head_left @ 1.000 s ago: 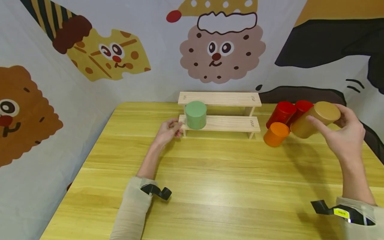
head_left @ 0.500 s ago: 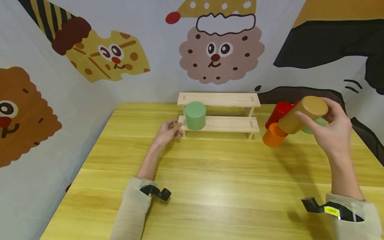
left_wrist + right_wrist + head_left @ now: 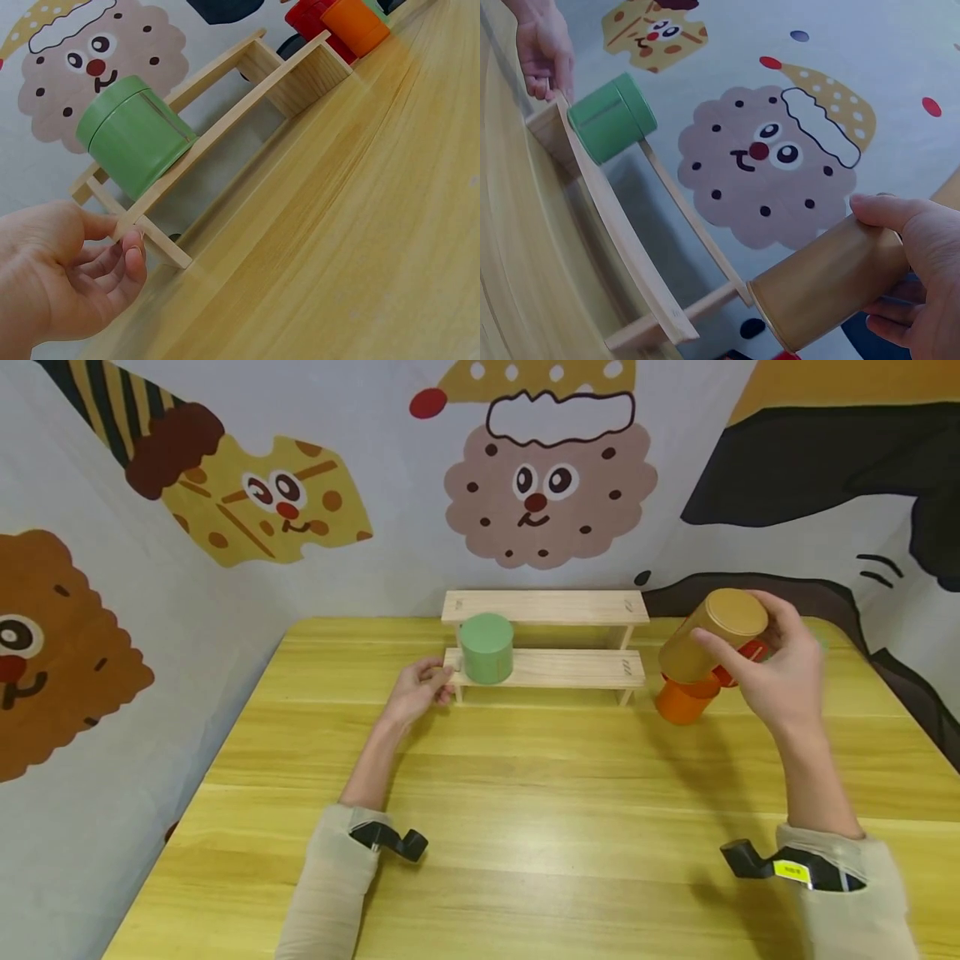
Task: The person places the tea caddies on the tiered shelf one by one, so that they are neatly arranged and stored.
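Tan canister, tilted, gripped by our right hand, far right.
Our left hand pinches the wooden shelf at its left end; we should brace it gently and clear the orange canister.

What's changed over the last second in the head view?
The right hand has carried the gold canister leftward, toward the two-tier wooden shelf; the canister now partly covers the orange canister in view. Nothing was newly gripped or released. Unchanged: the left hand pinching the shelf's left end, the green canister on the lower tier, and the orange one.
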